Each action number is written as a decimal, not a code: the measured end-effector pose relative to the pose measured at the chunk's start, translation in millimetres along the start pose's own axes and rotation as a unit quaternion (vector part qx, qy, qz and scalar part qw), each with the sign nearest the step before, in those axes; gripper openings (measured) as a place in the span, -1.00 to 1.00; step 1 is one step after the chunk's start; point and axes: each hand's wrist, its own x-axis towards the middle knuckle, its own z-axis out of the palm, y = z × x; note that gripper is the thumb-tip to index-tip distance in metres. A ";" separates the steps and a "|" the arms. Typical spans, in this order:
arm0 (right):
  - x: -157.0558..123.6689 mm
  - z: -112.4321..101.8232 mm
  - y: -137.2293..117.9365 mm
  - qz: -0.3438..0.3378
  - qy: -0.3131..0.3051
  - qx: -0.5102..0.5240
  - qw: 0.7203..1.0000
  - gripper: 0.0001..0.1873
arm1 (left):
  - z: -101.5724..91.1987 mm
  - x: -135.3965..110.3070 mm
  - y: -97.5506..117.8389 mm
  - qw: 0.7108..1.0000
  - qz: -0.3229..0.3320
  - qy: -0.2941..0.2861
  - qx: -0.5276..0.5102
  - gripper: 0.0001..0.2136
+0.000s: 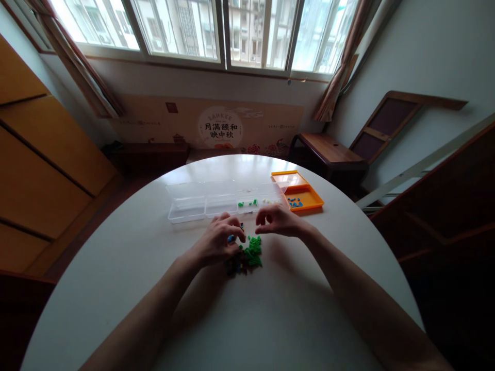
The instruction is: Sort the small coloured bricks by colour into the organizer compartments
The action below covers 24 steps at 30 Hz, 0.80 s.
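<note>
A pile of small green toy bricks [253, 250] lies on the white table, with dark and blue pieces mixed in at its left side. My left hand [218, 239] reaches over that left side, thumb and forefinger curved and apart; part of the pile is hidden beneath it. Just above and right of the pile is my right hand [280, 220], its fingers curled in toward the thumb. Whatever it may hold is too small to see. Behind both hands stands a clear plastic compartment box [187, 210], lid raised, with green and pale pieces in its right-hand compartments.
An orange tray [315, 198] with several small blue pieces stands at the back right, touching or overlapping the clear box's end. The round white table [135, 257] curves away on both sides. A wooden chair [328, 147] is beyond its far right edge, below the windows.
</note>
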 end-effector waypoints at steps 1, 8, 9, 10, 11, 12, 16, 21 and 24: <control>-1.4 -3.0 -4.7 0.012 -0.042 -0.012 0.999 -0.75 | -1.2 -0.2 -0.5 1.000 -0.002 -0.009 -0.004 -0.72; -12.2 -4.3 -42.0 0.064 -0.205 -0.222 0.951 -0.44 | -3.6 1.1 0.1 0.999 -0.010 -0.041 0.001 -0.78; -13.2 -1.2 -45.2 0.069 -0.213 -0.238 0.945 -0.41 | -3.6 1.1 0.3 0.999 -0.010 -0.041 0.003 -0.78; -14.2 2.2 -47.6 0.071 -0.218 -0.250 0.941 -0.38 | -3.7 1.0 0.6 0.999 -0.009 -0.041 0.004 -0.79; -15.1 5.7 -49.5 0.071 -0.216 -0.260 0.938 -0.36 | -3.9 0.9 0.8 0.999 -0.007 -0.041 0.005 -0.81; -15.8 9.1 -50.8 0.071 -0.210 -0.267 0.938 -0.34 | -4.1 0.8 0.9 0.999 -0.004 -0.041 0.005 -0.83; -17.3 18.6 -53.4 0.078 -0.160 -0.277 0.944 -0.35 | -3.5 0.5 1.2 0.999 0.009 -0.038 0.015 -0.86; -14.2 23.2 -52.8 0.062 -0.124 -0.272 0.952 -0.53 | -0.9 0.8 0.2 0.999 0.028 -0.012 0.045 -0.90; -12.2 21.1 -50.6 0.055 -0.114 -0.273 0.954 -0.63 | -1.8 0.6 0.0 0.998 0.023 -0.003 0.052 -0.89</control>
